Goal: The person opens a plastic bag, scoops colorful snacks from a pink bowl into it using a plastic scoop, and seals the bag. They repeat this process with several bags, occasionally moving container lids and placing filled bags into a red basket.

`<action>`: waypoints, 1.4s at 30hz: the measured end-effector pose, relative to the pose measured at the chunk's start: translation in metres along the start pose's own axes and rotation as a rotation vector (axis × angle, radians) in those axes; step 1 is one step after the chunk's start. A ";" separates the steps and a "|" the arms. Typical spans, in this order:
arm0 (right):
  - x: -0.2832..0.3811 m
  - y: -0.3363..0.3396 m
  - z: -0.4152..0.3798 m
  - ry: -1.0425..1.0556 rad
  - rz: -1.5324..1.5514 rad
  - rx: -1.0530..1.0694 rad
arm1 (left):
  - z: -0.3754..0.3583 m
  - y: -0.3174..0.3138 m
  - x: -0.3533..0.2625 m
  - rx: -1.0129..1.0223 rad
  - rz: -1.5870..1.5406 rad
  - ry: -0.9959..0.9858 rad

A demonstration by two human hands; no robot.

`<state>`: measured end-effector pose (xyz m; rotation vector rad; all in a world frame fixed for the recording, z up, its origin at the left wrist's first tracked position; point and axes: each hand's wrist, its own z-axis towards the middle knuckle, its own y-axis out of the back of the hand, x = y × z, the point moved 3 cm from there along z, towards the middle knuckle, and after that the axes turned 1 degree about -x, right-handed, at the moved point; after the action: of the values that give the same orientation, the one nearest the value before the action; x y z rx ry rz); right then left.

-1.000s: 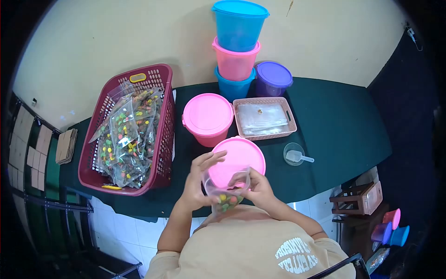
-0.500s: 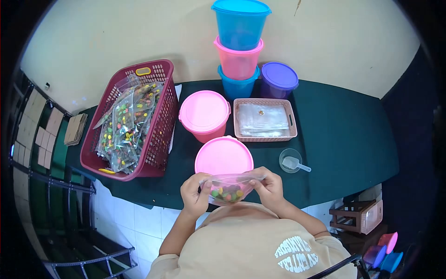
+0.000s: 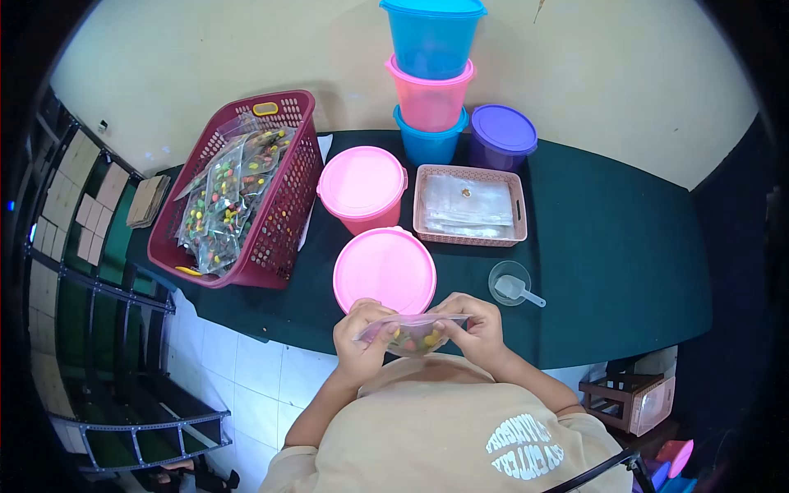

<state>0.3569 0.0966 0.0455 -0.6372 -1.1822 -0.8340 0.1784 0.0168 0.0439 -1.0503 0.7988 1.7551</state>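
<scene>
A clear plastic bag (image 3: 417,338) with colourful candies in its bottom is held up close to the shirt front. My left hand (image 3: 363,341) pinches the bag's top edge on the left, thumb in front. On the right side of the same edge, my right hand (image 3: 475,330) grips it between thumb and fingers. Just beyond the hands stands a tub with a pink lid (image 3: 385,271), its near edge partly hidden by them. Behind it is another pink-lidded tub (image 3: 362,182).
A maroon basket (image 3: 300,189) full of candy bags (image 3: 234,197) stands left. Beyond are stacked blue and pink tubs (image 3: 431,103), a purple tub (image 3: 503,131) and a tray (image 3: 521,205) of clear bags. A bowl with a scoop (image 3: 511,286) sits right.
Both hands have drawn a little closer together along the bag's top edge, with the thumbs further inward. The whole view has shifted slightly.
</scene>
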 end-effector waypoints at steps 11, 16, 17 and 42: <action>0.000 0.007 0.000 -0.020 0.045 -0.002 | 0.002 -0.019 -0.010 0.018 0.159 -0.012; -0.006 0.006 -0.001 -0.007 0.000 0.064 | -0.004 -0.023 -0.006 0.050 0.304 -0.147; -0.008 0.007 -0.002 -0.008 0.000 0.062 | -0.005 -0.024 -0.007 0.038 0.335 -0.165; -0.010 0.015 0.000 0.078 -0.152 -0.083 | -0.001 -0.032 -0.024 0.027 0.605 -0.324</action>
<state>0.3681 0.1070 0.0356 -0.5821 -1.1396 -1.0317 0.2140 0.0193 0.0623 -0.4992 0.9906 2.3345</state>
